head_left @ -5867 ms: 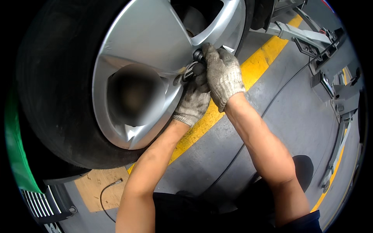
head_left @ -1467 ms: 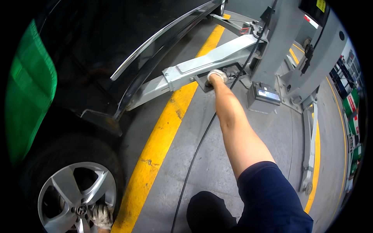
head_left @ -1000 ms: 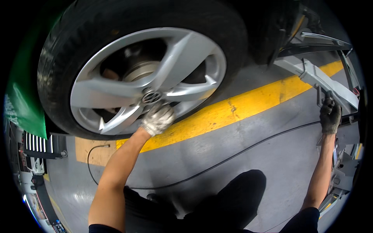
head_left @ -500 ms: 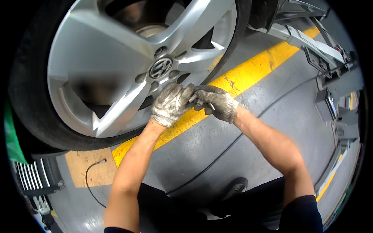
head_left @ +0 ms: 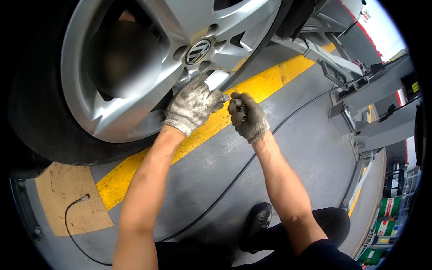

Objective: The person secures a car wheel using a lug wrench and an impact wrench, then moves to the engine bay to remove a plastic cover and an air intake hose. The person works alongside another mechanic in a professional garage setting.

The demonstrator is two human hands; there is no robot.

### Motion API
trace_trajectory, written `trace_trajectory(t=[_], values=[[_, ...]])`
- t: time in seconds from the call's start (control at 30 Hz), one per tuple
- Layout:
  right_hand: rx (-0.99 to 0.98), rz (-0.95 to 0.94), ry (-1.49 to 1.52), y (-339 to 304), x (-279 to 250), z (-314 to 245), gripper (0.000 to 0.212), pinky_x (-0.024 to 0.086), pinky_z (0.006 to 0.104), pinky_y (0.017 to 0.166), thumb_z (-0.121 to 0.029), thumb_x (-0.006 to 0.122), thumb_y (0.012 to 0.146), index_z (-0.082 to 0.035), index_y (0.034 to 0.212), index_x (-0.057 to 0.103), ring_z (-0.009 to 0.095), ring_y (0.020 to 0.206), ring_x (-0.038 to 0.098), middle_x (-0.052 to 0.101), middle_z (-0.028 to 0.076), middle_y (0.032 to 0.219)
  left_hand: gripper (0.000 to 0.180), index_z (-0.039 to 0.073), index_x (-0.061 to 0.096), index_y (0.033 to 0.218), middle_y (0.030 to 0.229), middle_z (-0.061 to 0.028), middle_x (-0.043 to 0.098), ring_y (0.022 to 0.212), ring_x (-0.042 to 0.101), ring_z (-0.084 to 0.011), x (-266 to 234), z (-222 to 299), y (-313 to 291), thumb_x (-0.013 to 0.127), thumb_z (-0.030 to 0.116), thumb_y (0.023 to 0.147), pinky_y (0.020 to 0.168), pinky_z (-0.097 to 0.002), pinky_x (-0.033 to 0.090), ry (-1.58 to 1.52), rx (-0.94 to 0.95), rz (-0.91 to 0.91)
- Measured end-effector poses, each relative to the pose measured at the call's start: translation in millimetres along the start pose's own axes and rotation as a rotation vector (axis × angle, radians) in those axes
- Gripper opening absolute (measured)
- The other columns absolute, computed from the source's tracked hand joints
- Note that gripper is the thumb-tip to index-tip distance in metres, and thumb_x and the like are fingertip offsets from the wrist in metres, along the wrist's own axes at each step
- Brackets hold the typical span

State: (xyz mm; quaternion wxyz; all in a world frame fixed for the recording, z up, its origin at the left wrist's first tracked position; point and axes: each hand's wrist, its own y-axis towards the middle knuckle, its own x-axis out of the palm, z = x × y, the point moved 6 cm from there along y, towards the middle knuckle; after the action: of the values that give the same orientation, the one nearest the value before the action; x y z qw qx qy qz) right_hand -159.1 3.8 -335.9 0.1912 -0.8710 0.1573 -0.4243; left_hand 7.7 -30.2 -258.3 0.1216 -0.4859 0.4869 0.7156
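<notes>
Both my hands wear dirty grey knitted gloves and are raised in front of a silver alloy wheel with a black tyre. My left hand is beside the lower spokes, its thumb and forefinger closed on a small silver wheel bolt. A short gap to the right, my right hand is curled with the fingers folded in. Dark metal wheel bolts show between those fingers; how many is hidden. Bolt holes ring the round centre cap.
A yellow floor stripe runs under the hands. Behind my right arm a black hose crosses the grey floor. Cardboard with a cable end on it lies at lower left. Grey lift arms and a post stand at right.
My hands have come apart from each other, the right one turning more upright. My view has shifted, so the wheel sits higher and more of the lift at right shows.
</notes>
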Motion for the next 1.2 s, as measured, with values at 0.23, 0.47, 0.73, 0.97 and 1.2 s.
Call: trace_trajectory(t=[0.23, 0.47, 0.73, 0.97, 1.2], values=[[-0.156, -0.127, -0.421, -11, 22, -24, 0.035, 0.055, 0.0223, 0.058, -0.002, 0.061, 0.098, 0.002, 0.131, 0.050, 0.016, 0.078, 0.063, 0.062, 0.012, 0.095, 0.021, 0.016, 0.072, 0.103, 0.087, -0.0082, 0.071, 0.104, 0.067, -0.0271, 6, -8, -4, 0.066, 0.035, 0.094, 0.115, -0.0406, 0.046, -0.041, -0.052, -0.024], [-0.009, 0.060, 0.377, 32, 12, 7, 0.014, 0.056, 0.0341, 0.064, -0.012, 0.056, 0.101, 0.000, 0.096, 0.053, 0.023, 0.078, 0.061, 0.060, 0.012, 0.087, 0.026, 0.015, 0.072, 0.102, 0.094, -0.0099, 0.071, 0.106, 0.068, -0.0326, -3, 0, -9, 0.075, 0.033, 0.084, 0.108, -0.0479, 0.049, -0.006, 0.039, 0.117], [-0.119, 0.041, 0.188, 37, 39, 29, 0.015, 0.048, 0.0301, 0.054, -0.017, 0.057, 0.098, -0.010, 0.085, 0.056, 0.016, 0.060, 0.057, 0.060, 0.001, 0.072, 0.026, 0.014, 0.072, 0.103, 0.100, -0.0101, 0.073, 0.113, 0.066, -0.0327, 7, -7, -10, 0.072, 0.035, 0.087, 0.113, -0.0472, 0.045, 0.001, 0.008, 0.002], [-0.403, 0.043, 0.145, 32, 27, 5, 0.006, 0.054, 0.0381, 0.070, -0.008, 0.060, 0.090, -0.003, 0.091, 0.058, 0.022, 0.072, 0.059, 0.060, 0.008, 0.077, 0.032, 0.010, 0.073, 0.106, 0.102, -0.0152, 0.073, 0.121, 0.063, -0.0361, -4, 1, -8, 0.074, 0.035, 0.087, 0.115, -0.0492, 0.043, -0.011, -0.041, 0.086], [-0.407, -0.072, 0.005, 9, 42, 6, 0.010, 0.056, 0.0410, 0.091, -0.007, 0.060, 0.097, 0.001, 0.102, 0.057, 0.027, 0.095, 0.067, 0.064, 0.013, 0.099, 0.028, 0.010, 0.075, 0.102, 0.109, -0.0139, 0.073, 0.126, 0.061, -0.0359, 0, -2, -9, 0.071, 0.034, 0.090, 0.115, -0.0486, 0.044, 0.025, -0.070, 0.012]])
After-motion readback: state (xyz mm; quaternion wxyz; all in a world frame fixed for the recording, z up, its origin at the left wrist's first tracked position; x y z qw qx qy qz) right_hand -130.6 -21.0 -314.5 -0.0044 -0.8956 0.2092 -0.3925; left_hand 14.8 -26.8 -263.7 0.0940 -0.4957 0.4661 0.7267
